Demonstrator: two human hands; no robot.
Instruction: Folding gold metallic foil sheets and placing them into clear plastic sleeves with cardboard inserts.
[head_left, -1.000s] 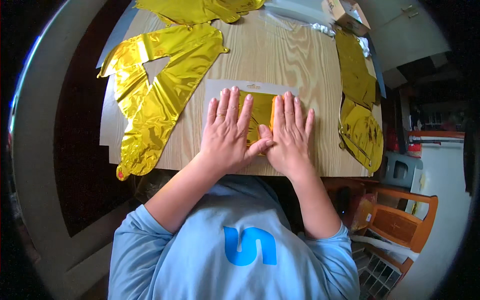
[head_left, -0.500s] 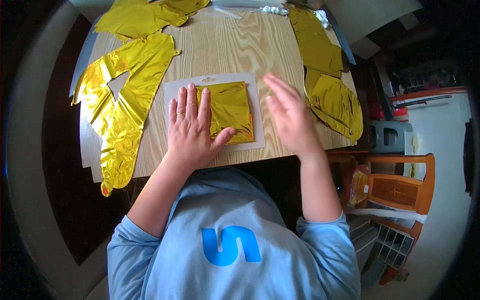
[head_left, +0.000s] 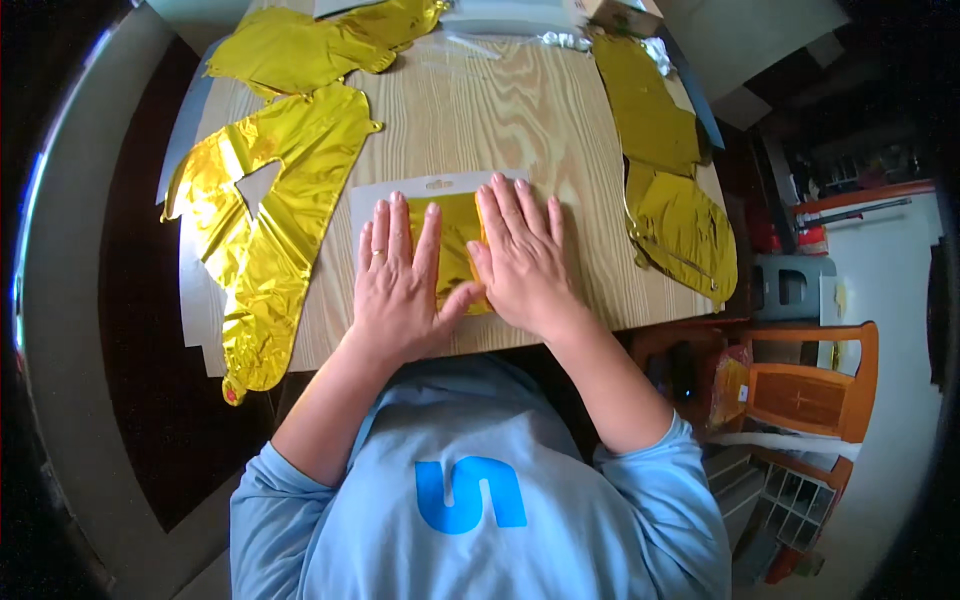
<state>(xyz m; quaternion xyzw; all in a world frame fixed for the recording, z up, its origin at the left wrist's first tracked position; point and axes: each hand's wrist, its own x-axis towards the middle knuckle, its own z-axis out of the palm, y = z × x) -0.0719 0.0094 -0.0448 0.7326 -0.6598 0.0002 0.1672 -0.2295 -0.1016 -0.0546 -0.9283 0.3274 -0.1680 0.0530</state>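
A folded gold foil balloon (head_left: 455, 240) lies flat on a pale backing card (head_left: 365, 207) with a hanging slot at its far edge. Both hands rest palm down on it near the table's front edge. My left hand (head_left: 397, 295) covers the left part, fingers stretched out and pointing away from me. My right hand (head_left: 525, 260) lies flat over the right part, its fingers straight. Between the hands a strip of gold foil shows; the rest is hidden under the palms. Neither hand grips anything.
Flat gold foil balloons lie on the wooden table (head_left: 480, 110): one at the left (head_left: 275, 210), another at the far left (head_left: 300, 45), more foil at the right (head_left: 660, 140). A small box (head_left: 625, 15) stands at the back. A wooden chair (head_left: 805, 390) is at the right.
My right hand has come down and left from above the table onto the card's right side. My left hand still lies on the foil. The whole view has shifted slightly.
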